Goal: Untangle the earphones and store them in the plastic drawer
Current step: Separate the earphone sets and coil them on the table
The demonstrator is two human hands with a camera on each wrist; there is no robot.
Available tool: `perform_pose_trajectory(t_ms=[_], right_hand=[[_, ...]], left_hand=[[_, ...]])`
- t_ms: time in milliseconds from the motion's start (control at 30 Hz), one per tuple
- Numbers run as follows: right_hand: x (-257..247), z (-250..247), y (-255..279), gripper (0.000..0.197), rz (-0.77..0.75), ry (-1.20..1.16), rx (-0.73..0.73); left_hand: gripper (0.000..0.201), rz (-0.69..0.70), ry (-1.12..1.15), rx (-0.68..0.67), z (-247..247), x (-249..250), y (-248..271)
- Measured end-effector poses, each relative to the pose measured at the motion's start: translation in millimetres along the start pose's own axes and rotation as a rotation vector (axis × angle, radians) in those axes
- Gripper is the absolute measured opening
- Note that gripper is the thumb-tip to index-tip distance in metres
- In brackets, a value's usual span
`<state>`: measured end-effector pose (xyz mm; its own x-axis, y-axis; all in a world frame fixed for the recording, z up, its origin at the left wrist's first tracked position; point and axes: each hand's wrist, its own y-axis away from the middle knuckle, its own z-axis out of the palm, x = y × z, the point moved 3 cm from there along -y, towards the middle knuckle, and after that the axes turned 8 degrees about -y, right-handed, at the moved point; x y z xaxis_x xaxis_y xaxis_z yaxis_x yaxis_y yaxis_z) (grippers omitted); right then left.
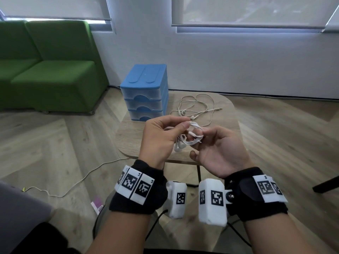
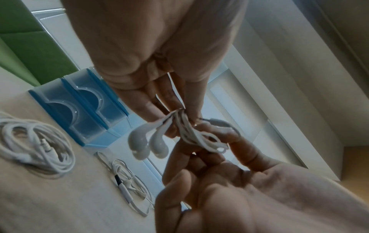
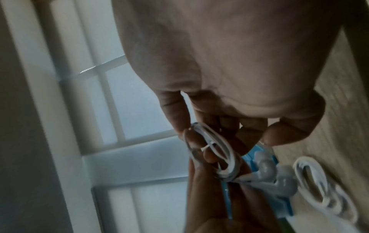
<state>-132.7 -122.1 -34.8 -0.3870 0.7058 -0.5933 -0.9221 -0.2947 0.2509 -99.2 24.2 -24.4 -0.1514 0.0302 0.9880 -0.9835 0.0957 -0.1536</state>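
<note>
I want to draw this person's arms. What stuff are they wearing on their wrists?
Both hands, left hand and right hand, are bare. Each wrist has a black fabric band carrying white tiles printed with black square codes. A chunky white box with the same codes sits under each wrist, trailing thin black cables.

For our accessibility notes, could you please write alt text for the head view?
Both hands, left hand and right hand, hold coiled white earphones above a small wooden table; behind lie loose earphones beside a blue three-drawer plastic organiser.
</note>
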Motion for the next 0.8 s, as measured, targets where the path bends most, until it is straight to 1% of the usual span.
perform_pose_trajectory(t_ms=[100,133,167,267,333,433,500,533,633,700,733,800], right_hand=[[-1,0,2,0.016,-0.016,0.087,0.011],[-2,-1,3,0.015,-0.046,0.16,0.026],[-5,-3,3,0.014,-0.097,0.274,0.058],[-15,-6,1,0.019,-0.233,0.681,0.178],[-23,-6,1,0.013,-0.302,0.818,0.214],[-32,-7,-7,0.006,-0.401,1.04,0.226],[-35,-14,-16,0.003,-0.391,1.14,0.262],[-36,-20,-20,0.003,-0.367,1.154,0.291],[-40,-39,-35,0.017,-0.275,1.16,0.396],[-40,-45,-40,0.024,-0.244,1.224,0.465],[-40,-47,-42,0.025,-0.236,1.237,0.498],[-39,-51,-43,0.025,-0.239,1.199,0.562]], left_hand=[[0.013,-0.023,0.005,0.006,-3,-2,-1],[0.012,-0.031,0.009,0.013,-5,-2,-2],[0.012,-0.04,0.005,0.02,-7,-2,-3],[0.011,-0.047,-0.051,0.035,-11,-2,-10],[0.011,-0.073,-0.066,0.026,-10,-4,-14],[0.01,-0.129,-0.076,-0.016,-2,-11,-17],[0.01,-0.167,-0.094,-0.036,5,-18,-18],[0.01,-0.186,-0.115,-0.044,8,-22,-19],[0.013,-0.275,-0.183,-0.076,17,-38,-26],[0.029,-0.331,-0.249,-0.1,20,-46,-30],[0.037,-0.336,-0.314,-0.112,21,-47,-32],[0.04,-0.297,-0.499,-0.127,22,-46,-34]])
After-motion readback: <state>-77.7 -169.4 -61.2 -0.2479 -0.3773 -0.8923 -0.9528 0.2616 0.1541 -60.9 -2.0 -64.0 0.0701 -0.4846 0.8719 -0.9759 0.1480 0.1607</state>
